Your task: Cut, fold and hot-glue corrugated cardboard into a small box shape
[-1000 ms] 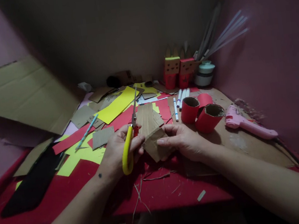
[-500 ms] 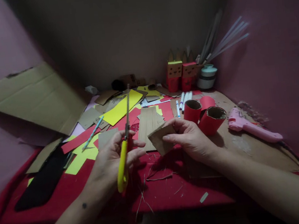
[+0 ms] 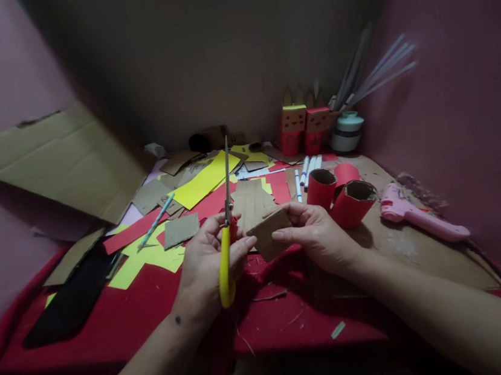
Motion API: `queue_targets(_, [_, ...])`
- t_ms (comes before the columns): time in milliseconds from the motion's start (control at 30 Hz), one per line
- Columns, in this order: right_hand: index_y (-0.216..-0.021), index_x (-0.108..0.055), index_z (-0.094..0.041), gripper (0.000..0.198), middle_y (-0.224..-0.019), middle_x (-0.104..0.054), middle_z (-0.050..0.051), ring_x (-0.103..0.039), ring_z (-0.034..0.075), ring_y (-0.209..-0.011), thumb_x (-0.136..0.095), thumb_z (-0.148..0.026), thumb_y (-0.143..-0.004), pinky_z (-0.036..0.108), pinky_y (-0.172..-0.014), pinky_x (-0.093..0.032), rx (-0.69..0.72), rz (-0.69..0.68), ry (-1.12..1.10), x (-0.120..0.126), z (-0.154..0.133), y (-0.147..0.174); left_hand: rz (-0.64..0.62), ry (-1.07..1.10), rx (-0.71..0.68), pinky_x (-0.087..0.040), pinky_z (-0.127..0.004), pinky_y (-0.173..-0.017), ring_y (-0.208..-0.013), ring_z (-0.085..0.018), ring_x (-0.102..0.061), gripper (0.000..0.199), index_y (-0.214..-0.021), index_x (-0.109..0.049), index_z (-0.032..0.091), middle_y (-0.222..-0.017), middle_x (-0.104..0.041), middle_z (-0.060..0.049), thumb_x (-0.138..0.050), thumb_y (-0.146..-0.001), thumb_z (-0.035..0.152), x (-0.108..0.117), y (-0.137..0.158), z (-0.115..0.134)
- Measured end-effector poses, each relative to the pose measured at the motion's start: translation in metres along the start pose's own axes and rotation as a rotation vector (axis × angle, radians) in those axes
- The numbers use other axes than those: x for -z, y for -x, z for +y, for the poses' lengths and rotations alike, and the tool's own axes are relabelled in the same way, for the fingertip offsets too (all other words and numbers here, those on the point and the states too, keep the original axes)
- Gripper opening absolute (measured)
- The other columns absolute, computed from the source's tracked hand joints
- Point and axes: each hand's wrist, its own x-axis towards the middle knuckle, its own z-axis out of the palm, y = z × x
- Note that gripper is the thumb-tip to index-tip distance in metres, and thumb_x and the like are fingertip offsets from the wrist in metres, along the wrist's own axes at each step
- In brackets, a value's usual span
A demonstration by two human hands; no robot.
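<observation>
Ideally, the small cardboard piece [image 3: 270,243] should be steadied by its edges so that its corrugation isn't crushed. It is raised just above the red-covered table [image 3: 135,326], between both hands: the right hand [image 3: 317,231] pinches it between thumb and fingers, while the left hand [image 3: 206,257] grips yellow-handled scissors [image 3: 226,269] and its thumb meets the near corner. Pointing the blades away, as now, seems wise; a light thumb there should prevent bending while the piece is handled.

The left hand [image 3: 198,264] holds yellow-handled scissors [image 3: 225,266]; the right hand [image 3: 317,231] pinches a small brown cardboard piece [image 3: 266,243] above the red-covered surface [image 3: 120,319].
</observation>
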Motion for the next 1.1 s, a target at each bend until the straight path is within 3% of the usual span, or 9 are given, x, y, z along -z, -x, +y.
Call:
queue_targets(267, [-0.082, -0.069, -0.018, 0.022, -0.077, -0.072, -0.001, -0.066, 0.012, -0.069, -0.08, -0.015, -0.063, 0.026, -0.068, -0.054, -0.025, 0.002, -0.034, 0.0, 0.002, -0.001, -0.029, 0.005, 0.03, -0.044, -0.017, -0.047, -0.05, -0.008, -0.055, 0.053, -0.099, -0.056, 0.018, -0.067, -0.063, 0.004, -0.084, -0.055, 0.02, -0.002, 0.003, -0.002])
queue_targets(367, [-0.085, -0.07, -0.018, 0.025, -0.08, -0.072, 0.0, -0.067, 0.014, -0.072, -0.08, -0.014, -0.063, 0.03, -0.072, -0.054, -0.054, -0.014, -0.072, 0.001, 0.004, -0.002, -0.014, -0.022, 0.039, -0.038, -0.015, -0.04, -0.042, -0.005, -0.048, 0.053, -0.1, -0.056, 0.018, -0.06, -0.06, 0.007, -0.084, -0.055, 0.023, -0.001, 0.003, -0.003])
queue_targets(567, [-0.094, -0.071, -0.015, 0.032, -0.079, -0.072, 0.003, -0.067, 0.015, -0.07, -0.079, -0.015, -0.063, 0.032, -0.076, -0.053, -0.184, -0.062, -0.117, 0.003, 0.008, -0.001, -0.025, -0.106, 0.037, -0.038, -0.015, -0.037, -0.038, -0.007, -0.048, 0.054, -0.1, -0.055, 0.018, -0.054, -0.058, 0.007, -0.084, -0.055, 0.028, -0.002, 0.006, -0.001])
queue_targets(767, [-0.113, -0.063, -0.025, 0.056, -0.087, -0.07, -0.001, -0.065, 0.013, -0.077, -0.081, -0.012, -0.061, 0.026, -0.07, -0.053, -0.075, -0.03, -0.133, -0.001, 0.006, -0.001, -0.02, -0.063, 0.027, -0.041, -0.014, -0.039, -0.04, -0.007, -0.049, 0.055, -0.103, -0.055, 0.018, -0.053, -0.056, 0.008, -0.085, -0.058, 0.028, -0.001, 0.004, -0.005])
queue_targets(933, [-0.103, -0.064, -0.024, 0.043, -0.087, -0.066, -0.002, -0.062, 0.012, -0.076, -0.078, -0.013, -0.064, 0.024, -0.068, -0.052, -0.003, -0.049, -0.04, -0.002, 0.005, 0.0, -0.067, -0.019, 0.045, -0.039, -0.016, -0.033, -0.036, -0.009, -0.049, 0.044, -0.103, -0.054, 0.02, -0.048, -0.055, 0.007, -0.076, -0.072, 0.042, 0.005, -0.005, -0.016])
queue_targets(1100, [-0.09, -0.062, -0.022, 0.03, -0.08, -0.063, -0.004, -0.058, 0.011, -0.073, -0.075, -0.011, -0.065, 0.022, -0.064, -0.048, 0.044, -0.067, 0.037, -0.002, 0.004, 0.002, -0.178, -0.011, 0.098, -0.035, -0.015, -0.03, -0.031, -0.008, -0.044, 0.03, -0.092, -0.055, 0.017, -0.045, -0.053, 0.006, -0.072, -0.075, 0.035, 0.011, -0.009, -0.017])
